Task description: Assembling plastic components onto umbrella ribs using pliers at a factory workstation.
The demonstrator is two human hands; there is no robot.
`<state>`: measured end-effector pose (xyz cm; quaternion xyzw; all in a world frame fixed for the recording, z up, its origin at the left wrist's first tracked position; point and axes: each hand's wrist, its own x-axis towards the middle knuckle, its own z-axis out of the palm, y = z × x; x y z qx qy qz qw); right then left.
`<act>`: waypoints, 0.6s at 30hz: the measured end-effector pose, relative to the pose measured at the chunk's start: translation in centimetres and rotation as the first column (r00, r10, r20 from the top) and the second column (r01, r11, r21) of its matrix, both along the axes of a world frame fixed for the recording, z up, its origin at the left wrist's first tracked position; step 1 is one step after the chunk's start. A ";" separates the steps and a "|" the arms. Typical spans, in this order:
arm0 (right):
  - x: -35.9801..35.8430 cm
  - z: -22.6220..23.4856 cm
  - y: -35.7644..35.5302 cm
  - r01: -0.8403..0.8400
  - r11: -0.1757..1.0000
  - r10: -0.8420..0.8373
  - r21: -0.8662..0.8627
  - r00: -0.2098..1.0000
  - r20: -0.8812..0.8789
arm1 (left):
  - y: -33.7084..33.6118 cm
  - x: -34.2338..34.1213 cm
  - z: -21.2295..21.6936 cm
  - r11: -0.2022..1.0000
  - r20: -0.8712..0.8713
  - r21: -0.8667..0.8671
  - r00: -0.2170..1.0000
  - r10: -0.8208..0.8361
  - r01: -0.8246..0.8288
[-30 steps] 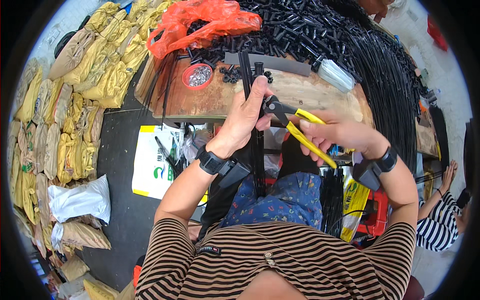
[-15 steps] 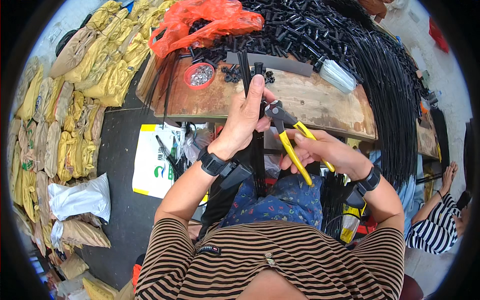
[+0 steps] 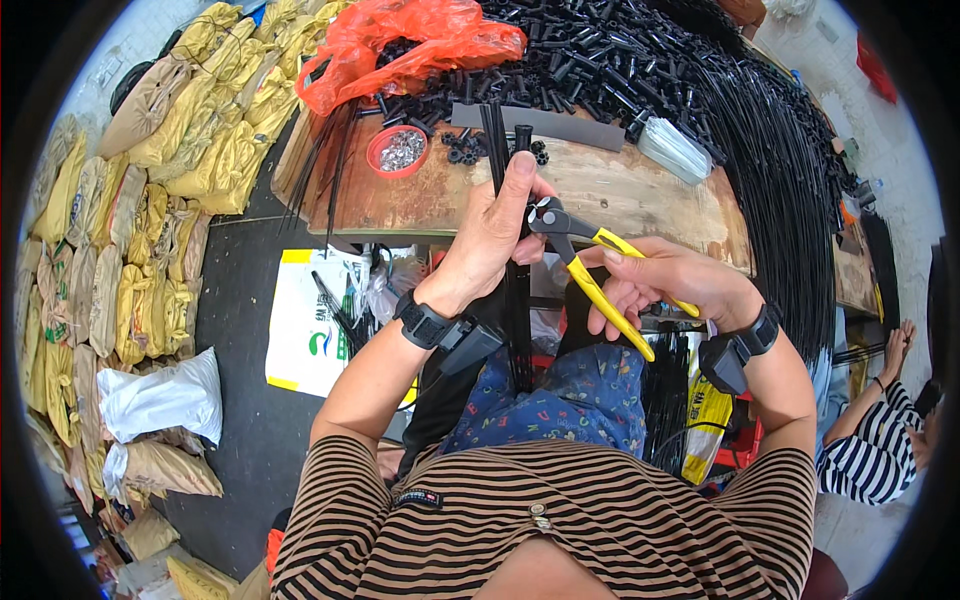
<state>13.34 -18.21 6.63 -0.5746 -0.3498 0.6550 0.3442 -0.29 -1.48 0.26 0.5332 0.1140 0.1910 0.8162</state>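
Observation:
My left hand [image 3: 482,235] is closed around a bundle of thin black strands [image 3: 494,140], thumb pointing up. A short black tube with a flared end [image 3: 523,138] stands beside the bundle, just past the thumb. The strands hang on below the hand towards my lap. My right hand [image 3: 680,280] grips pincers with yellow handles [image 3: 612,303], the handles spread apart. Their dark jaws reach the left fingertips, where a small shiny bit [image 3: 536,207] shows; the fingers partly hide the spot.
Ahead lies a wooden table [image 3: 640,220] with a red dish of small metal pieces [image 3: 398,151], heaped black tubes [image 3: 600,75], a red plastic bag [image 3: 420,45] and long black strands [image 3: 780,220]. Yellow sacks [image 3: 150,270] pile up at left. Another person's hand [image 3: 898,350] is at far right.
The pincers' handles and my right hand have swung to the right, and the handles sit slightly wider. The jaws remain by my left fingertips. My left hand has barely moved.

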 end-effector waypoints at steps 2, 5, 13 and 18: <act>0.0 -0.6 0.1 -0.007 1.000 0.007 0.006 1.000 0.016 | 0.2 0.0 -0.2 1.000 0.001 -0.011 1.000 -0.012 0.012; -0.4 -1.3 -0.1 0.010 1.000 -0.010 0.019 0.999 0.031 | 0.3 0.0 -0.3 0.999 0.003 -0.017 1.000 -0.028 0.028; -1.1 -1.9 -0.3 0.045 0.994 -0.046 0.097 0.999 0.013 | 0.4 -0.1 -0.3 0.999 -0.010 -0.031 0.999 -0.038 0.037; -1.7 -2.3 -0.4 0.085 0.992 -0.086 0.099 0.996 0.011 | 0.4 0.0 -0.3 0.999 -0.003 -0.023 0.999 -0.050 0.050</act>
